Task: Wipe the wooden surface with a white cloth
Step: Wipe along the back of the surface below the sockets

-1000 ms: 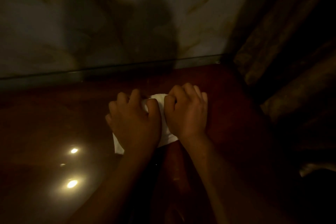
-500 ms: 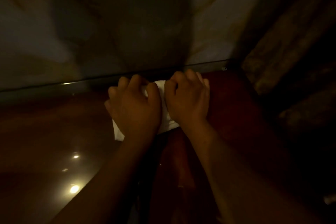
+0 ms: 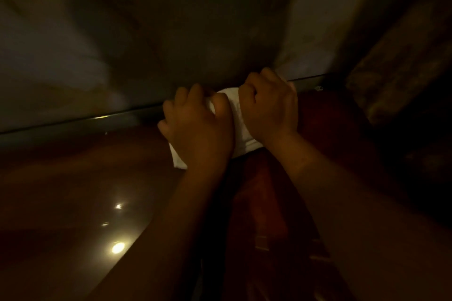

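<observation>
A white cloth (image 3: 241, 127) lies bunched on the glossy dark wooden surface (image 3: 73, 178), right at its far edge. My left hand (image 3: 198, 129) presses on the cloth's left part with fingers curled over it. My right hand (image 3: 269, 107) grips the cloth's right part, knuckles up against the metal strip at the far edge. Only a middle band and a lower left corner of the cloth show between and under the hands.
A pale wall (image 3: 122, 44) rises behind a thin metal strip (image 3: 97, 118) along the surface's far edge. Dark, rough folds, perhaps a curtain (image 3: 396, 68), stand at the right. Ceiling lights reflect in the surface at the lower left.
Both hands have pushed the cloth away from me across the wood, from the middle of the surface up to its far edge by the wall.
</observation>
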